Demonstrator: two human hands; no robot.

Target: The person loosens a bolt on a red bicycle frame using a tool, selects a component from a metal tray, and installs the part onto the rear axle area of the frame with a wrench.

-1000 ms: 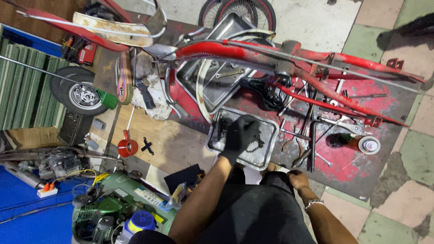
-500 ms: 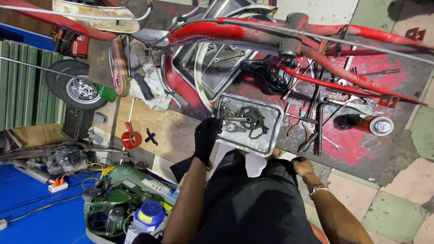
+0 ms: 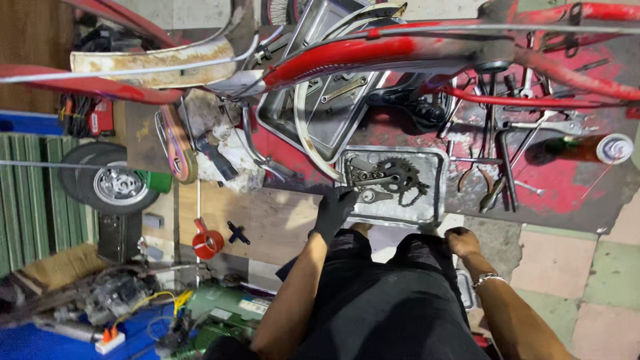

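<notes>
left hand [image 3: 335, 212], black-gloved: has slid from the tray's centre to the 7 o'clock corner of the shallow grey metal tray [image 3: 437, 193], fingers curled on its rim | dark toothed sprocket with chain [image 3: 399, 177]: now uncovered inside the tray; right hand [image 3: 462, 241]: bare, loosely closed on nothing at the tray's 5 o'clock

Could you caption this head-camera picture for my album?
Gloved left hand reaches into a metal tray holding a sprocket, right hand on knee, beneath a red bike frame.

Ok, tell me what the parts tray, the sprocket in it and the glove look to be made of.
Parts tray: likely bare sheet metal, dull silver, smudged and scratched.
Sprocket: probably steel, dark and greasy, toothed rim, chain beside it.
Glove on the left hand: matte black, snug; looks like thin rubber or coated knit, hard to tell.
</notes>
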